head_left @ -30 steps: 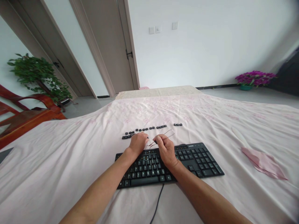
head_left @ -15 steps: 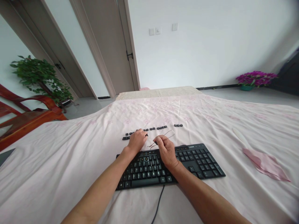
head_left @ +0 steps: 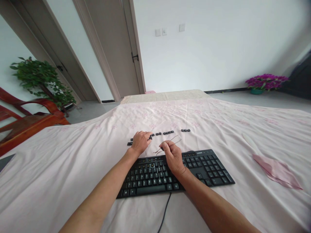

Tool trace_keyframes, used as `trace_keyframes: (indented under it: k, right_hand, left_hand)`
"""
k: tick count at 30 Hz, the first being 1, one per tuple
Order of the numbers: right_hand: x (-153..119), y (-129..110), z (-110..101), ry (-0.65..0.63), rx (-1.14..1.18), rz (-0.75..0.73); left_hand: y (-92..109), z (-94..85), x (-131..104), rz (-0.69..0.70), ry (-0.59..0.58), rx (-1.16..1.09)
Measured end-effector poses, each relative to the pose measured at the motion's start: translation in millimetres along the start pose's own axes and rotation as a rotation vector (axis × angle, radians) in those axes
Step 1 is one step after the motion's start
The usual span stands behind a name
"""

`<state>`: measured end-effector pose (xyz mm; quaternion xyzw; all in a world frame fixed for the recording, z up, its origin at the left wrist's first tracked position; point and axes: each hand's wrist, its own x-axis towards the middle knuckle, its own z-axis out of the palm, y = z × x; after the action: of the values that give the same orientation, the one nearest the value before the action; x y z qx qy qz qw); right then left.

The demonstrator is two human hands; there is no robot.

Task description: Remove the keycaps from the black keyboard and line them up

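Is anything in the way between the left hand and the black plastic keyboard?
Nothing visible stands between the left hand and the black keyboard. The thin metal wire tool in the right hand is off to the right.

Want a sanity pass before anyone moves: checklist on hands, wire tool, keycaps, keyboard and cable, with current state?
1. Wire tool secured in right hand: ok, gripped in the fingers.
2. Left hand free of keycaps: cannot tell; one shows at its fingertips, grip unclear.
3. Loose keycaps all in view: not ok, the left hand covers part of the rows.
4. Keyboard lying on the floral cloth: ok.
5. Cable clear of both hands: ok, runs off the near edge.
6. Pink cloth off the keyboard: ok, lies to its right.
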<state>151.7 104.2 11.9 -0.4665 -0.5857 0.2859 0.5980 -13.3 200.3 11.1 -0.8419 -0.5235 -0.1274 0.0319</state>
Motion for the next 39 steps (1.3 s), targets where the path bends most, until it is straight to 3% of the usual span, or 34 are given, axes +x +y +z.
trace_keyframes:
  k: [15,20,23,32,39]
  right_hand:
    - [-0.3,0.5,0.0,0.001,0.004,0.005]
    - [0.0,0.5,-1.0,0.017,0.003,-0.002]
    - [2.2,-1.4,-3.3,0.020,-0.017,-0.004]
    - [4.6,-14.9,-6.6,-0.382,-0.158,-0.055]
    - [1.8,-17.4,-12.3,-0.527,-0.322,-0.122]
  left_hand:
    - [-3.3,5.4,1.0,0.041,-0.012,0.034]
    - [-1.6,-2.9,-3.1,0.005,-0.001,0.012]
    - [-0.7,-13.0,-17.9,-0.053,0.056,-0.066]
    - [13.7,-34.3,-96.8,-0.155,0.081,-0.425]
    - [31.8,-30.0,-113.7,-0.113,0.064,-0.502]
